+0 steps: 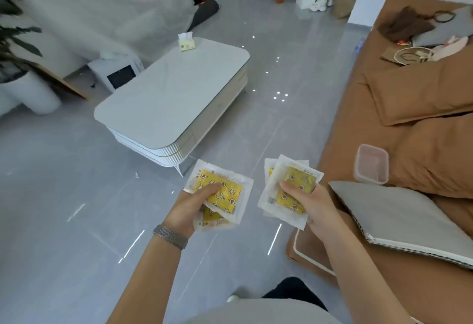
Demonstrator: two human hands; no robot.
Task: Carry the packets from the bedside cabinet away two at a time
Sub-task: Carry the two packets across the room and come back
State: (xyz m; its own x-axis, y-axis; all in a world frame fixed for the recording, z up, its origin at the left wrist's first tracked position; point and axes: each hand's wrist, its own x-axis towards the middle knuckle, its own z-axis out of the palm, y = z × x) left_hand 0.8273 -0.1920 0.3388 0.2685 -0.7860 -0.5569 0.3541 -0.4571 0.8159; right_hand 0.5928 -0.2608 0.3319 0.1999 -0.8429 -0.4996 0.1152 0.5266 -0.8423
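Brown sofa [422,144] cut off at right; packet print too blurred to read. Left hand [188,208] grips two overlapping yellow packets [222,190], thumb on top; right hand [311,204] likewise grips a second pair [289,190], above the grey floor [64,195].

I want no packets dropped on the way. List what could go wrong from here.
1. Each hand pinches a loose, fanned pair: left hand on the left packets, right hand on the right packets. An under packet may slide out.
2. The coffee table corner lies just ahead, so a bump seems possible.
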